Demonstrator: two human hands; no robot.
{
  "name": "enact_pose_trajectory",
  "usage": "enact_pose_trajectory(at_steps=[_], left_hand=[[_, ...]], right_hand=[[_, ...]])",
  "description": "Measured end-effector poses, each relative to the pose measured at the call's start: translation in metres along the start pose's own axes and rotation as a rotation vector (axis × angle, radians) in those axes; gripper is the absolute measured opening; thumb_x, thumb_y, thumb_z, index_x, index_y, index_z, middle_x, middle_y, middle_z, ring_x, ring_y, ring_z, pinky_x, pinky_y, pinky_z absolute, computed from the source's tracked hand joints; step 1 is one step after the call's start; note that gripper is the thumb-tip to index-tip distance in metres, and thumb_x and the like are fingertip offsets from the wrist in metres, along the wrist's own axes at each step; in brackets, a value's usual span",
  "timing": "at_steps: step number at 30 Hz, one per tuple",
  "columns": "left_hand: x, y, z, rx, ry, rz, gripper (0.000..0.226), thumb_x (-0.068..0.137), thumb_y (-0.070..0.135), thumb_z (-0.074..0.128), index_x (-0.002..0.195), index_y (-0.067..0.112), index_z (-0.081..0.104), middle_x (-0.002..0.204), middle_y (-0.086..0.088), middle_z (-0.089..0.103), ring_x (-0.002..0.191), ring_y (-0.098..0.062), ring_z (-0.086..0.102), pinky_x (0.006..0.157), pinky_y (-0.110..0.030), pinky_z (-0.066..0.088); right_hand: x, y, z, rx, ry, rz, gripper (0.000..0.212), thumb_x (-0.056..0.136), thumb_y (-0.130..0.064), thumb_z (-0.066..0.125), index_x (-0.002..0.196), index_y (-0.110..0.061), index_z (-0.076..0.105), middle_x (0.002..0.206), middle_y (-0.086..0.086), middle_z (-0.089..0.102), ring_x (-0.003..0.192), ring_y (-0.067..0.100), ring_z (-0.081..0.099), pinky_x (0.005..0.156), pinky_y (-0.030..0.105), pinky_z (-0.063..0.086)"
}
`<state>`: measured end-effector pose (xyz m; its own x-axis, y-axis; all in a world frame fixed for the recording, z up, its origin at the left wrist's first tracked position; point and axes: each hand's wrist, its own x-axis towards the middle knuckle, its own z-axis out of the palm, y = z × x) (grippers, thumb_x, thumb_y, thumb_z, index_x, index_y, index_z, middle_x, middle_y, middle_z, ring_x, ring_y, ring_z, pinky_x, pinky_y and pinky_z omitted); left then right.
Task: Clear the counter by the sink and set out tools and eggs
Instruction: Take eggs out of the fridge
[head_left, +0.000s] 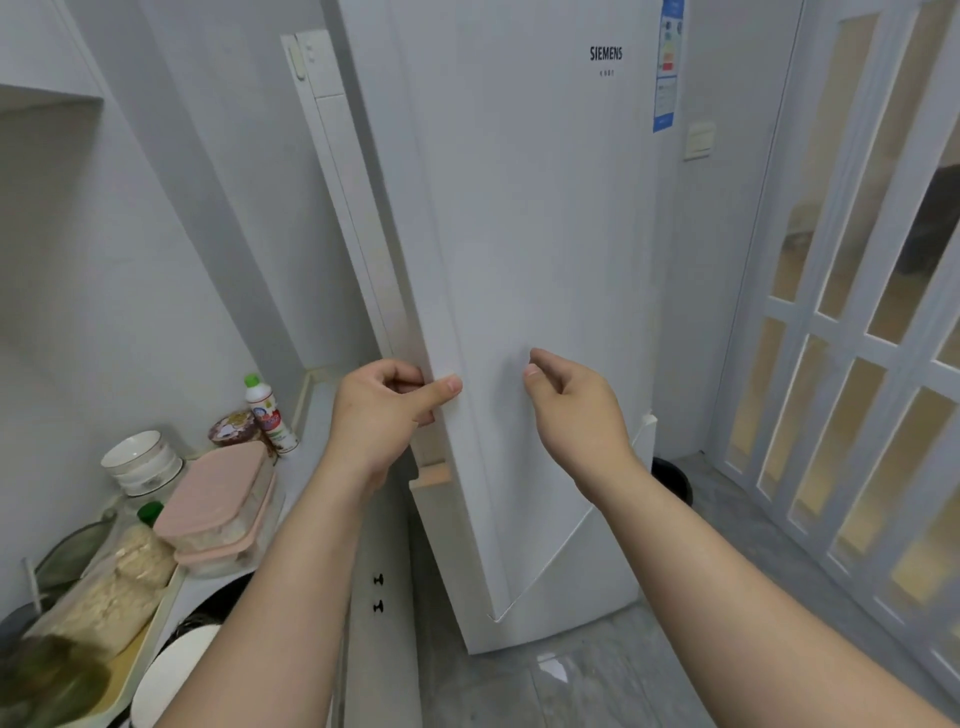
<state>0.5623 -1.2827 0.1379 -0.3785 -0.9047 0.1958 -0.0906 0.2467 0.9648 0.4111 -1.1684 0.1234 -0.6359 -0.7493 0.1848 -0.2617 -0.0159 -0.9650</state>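
Observation:
A tall white fridge (540, 234) fills the middle of the view, its door shut. My left hand (384, 410) grips the door's left edge (441, 332), fingers hooked behind it and thumb on the front. My right hand (576, 405) hovers in front of the door face, fingers loosely curled and holding nothing. No eggs or tools are visible.
On the counter (311, 415) at lower left stand two stacked pink-lidded containers (218, 499), stacked white bowls (140, 462), a green-capped bottle (267, 410), a bag of grains (114, 587) in a cream tray. A folding lattice door (852, 364) stands at the right. Grey tiled floor lies below.

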Motion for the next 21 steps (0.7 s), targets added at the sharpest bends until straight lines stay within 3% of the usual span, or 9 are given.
enact_pose_trajectory(at_steps=[3,7,13,17,21], left_hand=[[-0.03,0.013,0.02,-0.025,-0.064,0.016,0.021,0.073,0.012,0.087,0.082,0.005,0.069,0.067,0.003,0.072,0.07,-0.011,0.071,0.07,-0.028,0.06],[-0.063,0.024,0.046,-0.04,-0.171,0.03,0.016,0.076,0.005,0.083,0.088,0.004,0.073,0.083,-0.01,0.076,0.082,-0.021,0.073,0.079,-0.035,0.062],[-0.099,0.04,0.092,-0.039,-0.263,0.129,0.01,0.085,0.001,0.074,0.094,0.007,0.076,0.085,-0.012,0.077,0.083,-0.025,0.074,0.08,-0.036,0.061],[-0.114,0.053,0.122,-0.081,-0.354,0.144,0.012,0.09,-0.003,0.066,0.098,0.0,0.074,0.085,-0.017,0.076,0.078,-0.023,0.074,0.077,-0.033,0.062],[-0.117,0.062,0.144,-0.148,-0.405,0.125,0.01,0.091,-0.001,0.066,0.097,0.002,0.073,0.088,-0.015,0.077,0.078,-0.028,0.074,0.078,-0.038,0.062]], right_hand=[[-0.021,-0.001,-0.016,0.012,-0.002,-0.016,0.044,0.104,-0.03,0.049,0.145,-0.016,0.05,0.145,-0.007,0.053,0.133,0.005,0.048,0.108,0.018,0.035],[-0.047,0.001,-0.044,0.013,0.039,-0.046,0.041,0.103,-0.028,0.051,0.141,-0.017,0.054,0.141,-0.007,0.057,0.129,0.003,0.051,0.107,0.018,0.036],[-0.07,0.007,-0.093,0.034,0.168,-0.045,0.035,0.101,-0.026,0.051,0.133,-0.016,0.063,0.131,-0.007,0.065,0.121,0.002,0.057,0.104,0.02,0.042],[-0.084,0.011,-0.123,0.022,0.225,-0.091,0.027,0.101,-0.025,0.048,0.111,-0.021,0.073,0.101,-0.015,0.074,0.097,-0.003,0.065,0.089,0.022,0.05],[-0.094,0.012,-0.151,0.054,0.298,-0.105,0.025,0.102,-0.033,0.049,0.105,-0.028,0.074,0.079,-0.016,0.07,0.077,-0.004,0.061,0.075,0.016,0.046]])
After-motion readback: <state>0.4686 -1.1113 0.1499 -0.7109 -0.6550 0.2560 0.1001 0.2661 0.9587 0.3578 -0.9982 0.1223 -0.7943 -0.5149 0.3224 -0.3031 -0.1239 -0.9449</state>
